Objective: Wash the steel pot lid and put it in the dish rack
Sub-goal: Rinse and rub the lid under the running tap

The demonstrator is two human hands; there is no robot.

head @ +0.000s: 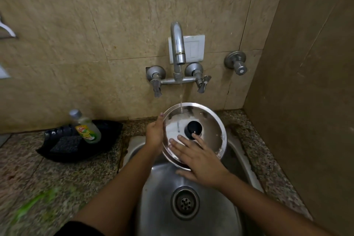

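The round steel pot lid point(208, 120) with a black knob point(193, 130) is held tilted over the steel sink point(164, 184), top side facing me. A thin stream of water from the tap point(178, 44) lands on its upper part, and white foam covers its left half. My left hand point(154, 134) grips the lid's left rim. My right hand point(197, 161) lies flat on the lid's lower face with its fingers spread, one fingertip touching the knob and the thumb under the rim. No dish rack is in view.
A dish soap bottle point(86, 126) leans on a black tray point(107, 140) holding a dark scrub pad point(66, 143) on the granite counter at left. Two tap handles point(157, 86) flank the spout; another valve point(236, 63) sits on the wall at right. The drain point(184, 202) lies below.
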